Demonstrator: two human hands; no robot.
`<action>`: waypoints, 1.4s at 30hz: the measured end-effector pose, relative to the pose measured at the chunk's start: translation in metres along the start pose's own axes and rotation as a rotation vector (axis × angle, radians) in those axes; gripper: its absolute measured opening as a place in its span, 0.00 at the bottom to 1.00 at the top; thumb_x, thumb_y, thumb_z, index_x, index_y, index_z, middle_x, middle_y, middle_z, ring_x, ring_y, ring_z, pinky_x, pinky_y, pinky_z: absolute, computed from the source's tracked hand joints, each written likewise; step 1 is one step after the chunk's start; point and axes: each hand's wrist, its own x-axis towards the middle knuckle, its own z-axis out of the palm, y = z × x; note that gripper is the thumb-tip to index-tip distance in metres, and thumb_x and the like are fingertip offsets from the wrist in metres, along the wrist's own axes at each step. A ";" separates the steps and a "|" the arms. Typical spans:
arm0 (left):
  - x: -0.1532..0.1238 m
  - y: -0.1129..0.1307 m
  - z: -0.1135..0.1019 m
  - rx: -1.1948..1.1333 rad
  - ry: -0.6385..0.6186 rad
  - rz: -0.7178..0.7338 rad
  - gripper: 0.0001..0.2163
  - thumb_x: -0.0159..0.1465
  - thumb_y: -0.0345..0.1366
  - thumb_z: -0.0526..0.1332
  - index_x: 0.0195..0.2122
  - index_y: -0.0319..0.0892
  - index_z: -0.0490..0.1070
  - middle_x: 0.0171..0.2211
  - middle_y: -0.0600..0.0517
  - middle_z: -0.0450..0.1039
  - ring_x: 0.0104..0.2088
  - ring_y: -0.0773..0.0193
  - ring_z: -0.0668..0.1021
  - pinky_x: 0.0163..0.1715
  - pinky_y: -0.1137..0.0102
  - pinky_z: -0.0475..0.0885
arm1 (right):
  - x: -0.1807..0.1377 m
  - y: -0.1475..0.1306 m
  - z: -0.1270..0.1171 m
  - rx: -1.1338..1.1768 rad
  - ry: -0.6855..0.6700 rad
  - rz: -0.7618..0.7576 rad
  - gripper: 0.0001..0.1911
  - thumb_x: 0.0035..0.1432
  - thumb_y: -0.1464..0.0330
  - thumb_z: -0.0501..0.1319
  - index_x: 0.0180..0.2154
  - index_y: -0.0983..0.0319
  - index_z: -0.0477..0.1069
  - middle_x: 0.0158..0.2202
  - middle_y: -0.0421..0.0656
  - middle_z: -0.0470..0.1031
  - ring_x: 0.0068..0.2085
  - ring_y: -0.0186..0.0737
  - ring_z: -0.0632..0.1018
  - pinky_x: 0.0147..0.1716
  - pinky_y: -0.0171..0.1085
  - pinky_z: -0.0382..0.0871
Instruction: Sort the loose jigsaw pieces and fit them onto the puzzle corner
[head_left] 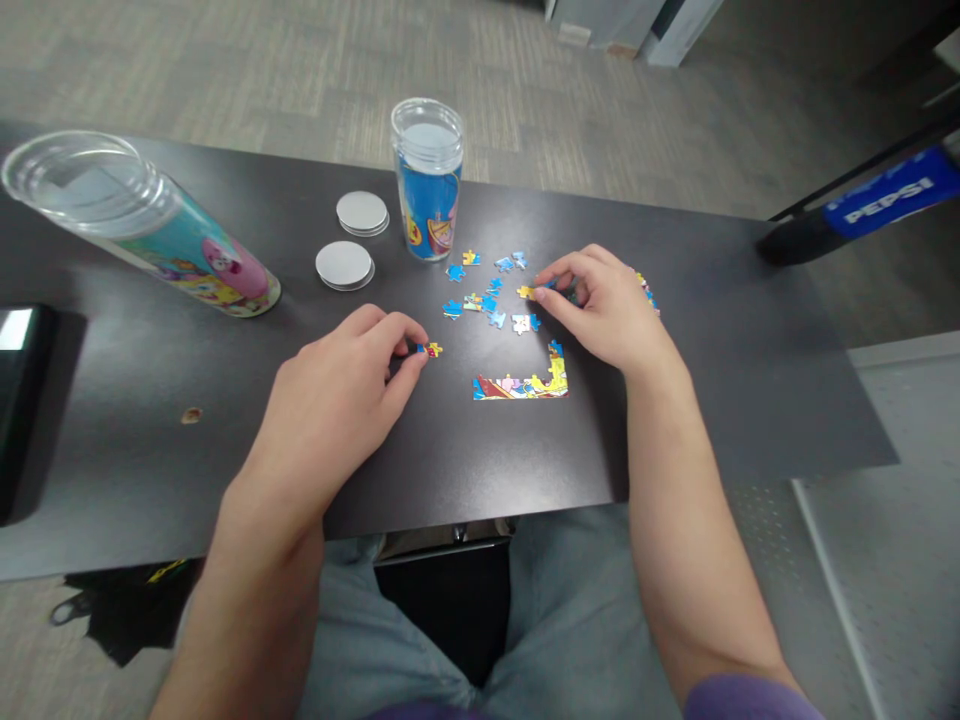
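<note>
Puzzle piece (433,349) seemingly pinched at left fingers (411,362).

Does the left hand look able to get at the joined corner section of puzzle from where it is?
Probably yes: the left hand pinches a small piece, and only bare table lies between it and the joined corner section.

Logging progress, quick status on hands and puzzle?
Left hand pinching one puzzle piece. Right hand pinching another piece. Joined corner section between them; loose pieces behind.

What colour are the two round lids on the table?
Plain silver-grey, both lids; they show best in the head view, left of the upright tube.
</note>
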 end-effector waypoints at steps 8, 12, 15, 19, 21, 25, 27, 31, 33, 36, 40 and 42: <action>-0.001 -0.001 0.001 -0.007 0.011 0.007 0.14 0.85 0.47 0.58 0.57 0.53 0.83 0.58 0.41 0.85 0.47 0.38 0.87 0.42 0.50 0.75 | 0.001 -0.002 -0.016 0.038 0.030 0.164 0.15 0.77 0.43 0.75 0.51 0.44 0.90 0.52 0.51 0.88 0.46 0.62 0.79 0.59 0.73 0.82; -0.001 -0.003 0.002 -0.016 0.014 0.004 0.14 0.85 0.49 0.57 0.57 0.54 0.81 0.58 0.40 0.85 0.48 0.37 0.86 0.41 0.50 0.73 | 0.001 0.009 -0.014 0.019 0.091 0.164 0.14 0.79 0.46 0.74 0.51 0.45 0.88 0.51 0.49 0.88 0.46 0.59 0.81 0.57 0.68 0.82; 0.000 -0.005 0.003 -0.012 0.001 0.006 0.16 0.84 0.52 0.55 0.56 0.54 0.81 0.59 0.39 0.85 0.47 0.35 0.85 0.42 0.48 0.71 | 0.000 0.018 -0.014 0.011 0.150 0.150 0.09 0.79 0.54 0.73 0.50 0.50 0.87 0.46 0.47 0.86 0.42 0.54 0.81 0.54 0.59 0.83; 0.000 -0.005 0.003 -0.015 -0.001 -0.004 0.19 0.83 0.53 0.53 0.58 0.55 0.81 0.59 0.39 0.85 0.48 0.32 0.85 0.43 0.48 0.71 | -0.001 0.026 -0.017 0.041 0.197 0.145 0.02 0.78 0.62 0.73 0.49 0.51 0.86 0.44 0.44 0.85 0.40 0.50 0.79 0.49 0.50 0.79; -0.001 -0.004 0.003 -0.012 -0.001 -0.009 0.20 0.84 0.53 0.52 0.58 0.55 0.81 0.59 0.39 0.85 0.49 0.32 0.85 0.43 0.48 0.70 | -0.002 0.030 -0.019 0.065 0.208 0.142 0.01 0.77 0.63 0.73 0.48 0.52 0.86 0.42 0.43 0.85 0.39 0.48 0.77 0.47 0.49 0.77; -0.002 -0.003 0.002 -0.001 -0.007 -0.016 0.20 0.84 0.53 0.51 0.59 0.54 0.81 0.60 0.39 0.85 0.49 0.34 0.85 0.44 0.48 0.69 | -0.002 0.036 -0.019 0.095 0.205 0.156 0.01 0.75 0.63 0.74 0.47 0.52 0.86 0.40 0.43 0.84 0.37 0.47 0.74 0.45 0.48 0.75; -0.002 -0.003 0.003 -0.003 -0.004 -0.018 0.21 0.84 0.54 0.51 0.60 0.53 0.81 0.60 0.39 0.85 0.48 0.34 0.85 0.44 0.48 0.69 | -0.001 0.037 -0.018 0.107 0.200 0.162 0.01 0.75 0.64 0.74 0.47 0.52 0.86 0.40 0.42 0.83 0.36 0.46 0.73 0.44 0.48 0.74; -0.001 -0.005 0.004 -0.007 0.008 -0.022 0.20 0.83 0.54 0.53 0.60 0.53 0.81 0.60 0.39 0.85 0.47 0.35 0.85 0.44 0.48 0.71 | -0.002 0.029 -0.016 0.113 0.133 0.108 0.03 0.76 0.65 0.74 0.49 0.54 0.87 0.41 0.43 0.82 0.35 0.45 0.72 0.46 0.49 0.75; 0.000 -0.006 0.004 0.001 0.016 -0.015 0.20 0.83 0.53 0.53 0.59 0.54 0.82 0.59 0.39 0.85 0.47 0.34 0.85 0.43 0.48 0.71 | -0.003 0.016 -0.016 0.083 0.060 0.036 0.03 0.76 0.65 0.74 0.49 0.55 0.87 0.43 0.44 0.82 0.36 0.46 0.73 0.48 0.51 0.76; 0.001 -0.006 0.004 0.007 0.017 -0.008 0.19 0.83 0.52 0.53 0.59 0.56 0.83 0.58 0.39 0.86 0.48 0.34 0.86 0.43 0.48 0.73 | -0.005 -0.015 -0.016 0.006 -0.057 -0.089 0.03 0.78 0.65 0.75 0.50 0.54 0.88 0.46 0.46 0.85 0.40 0.51 0.78 0.52 0.53 0.77; 0.000 -0.005 0.004 0.005 0.018 0.000 0.19 0.83 0.51 0.53 0.59 0.54 0.83 0.59 0.38 0.86 0.48 0.34 0.87 0.43 0.46 0.75 | -0.005 -0.052 -0.012 -0.010 -0.128 -0.161 0.05 0.77 0.66 0.75 0.52 0.54 0.89 0.48 0.47 0.87 0.48 0.57 0.86 0.54 0.54 0.79; 0.000 -0.005 0.004 -0.001 0.018 0.007 0.19 0.83 0.51 0.54 0.59 0.54 0.83 0.59 0.39 0.86 0.49 0.34 0.87 0.44 0.46 0.76 | -0.004 -0.058 -0.007 -0.056 -0.151 -0.150 0.06 0.77 0.67 0.76 0.53 0.52 0.89 0.49 0.47 0.88 0.50 0.60 0.88 0.54 0.56 0.80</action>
